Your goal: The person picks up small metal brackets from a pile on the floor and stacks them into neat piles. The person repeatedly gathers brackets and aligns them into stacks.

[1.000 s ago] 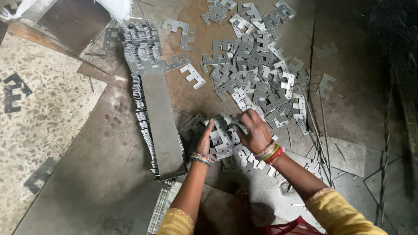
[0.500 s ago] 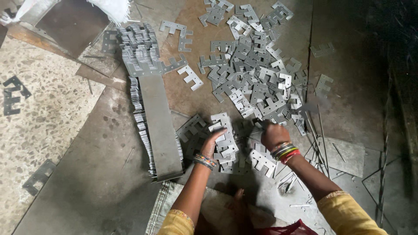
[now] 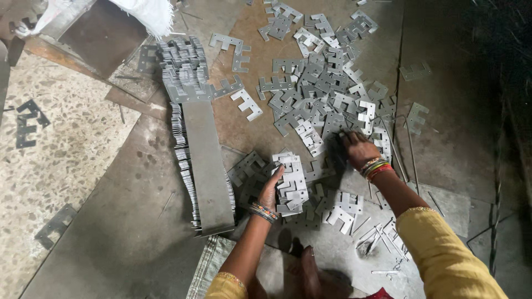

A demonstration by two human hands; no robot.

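Observation:
My left hand (image 3: pixel 271 188) presses against the left side of a small stack of grey E-shaped metal plates (image 3: pixel 292 180) on the floor in front of me. My right hand (image 3: pixel 357 148) reaches forward onto the near edge of a big loose pile of the same plates (image 3: pixel 327 94), fingers down among them; whether it grips one is not visible. Both wrists carry coloured bangles. More loose plates (image 3: pixel 341 210) lie between my arms.
A long tight row of stacked plates (image 3: pixel 206 166) runs away from me at left, widening into a bundle (image 3: pixel 185 72) at its far end. A rusty metal sheet (image 3: pixel 105 39) and a white sack (image 3: pixel 147 14) lie at top left. Thin wire rods (image 3: pixel 413 155) lie at right.
My right hand has left the small stack and moved forward and right to the edge of the big pile. My left hand stays on the stack.

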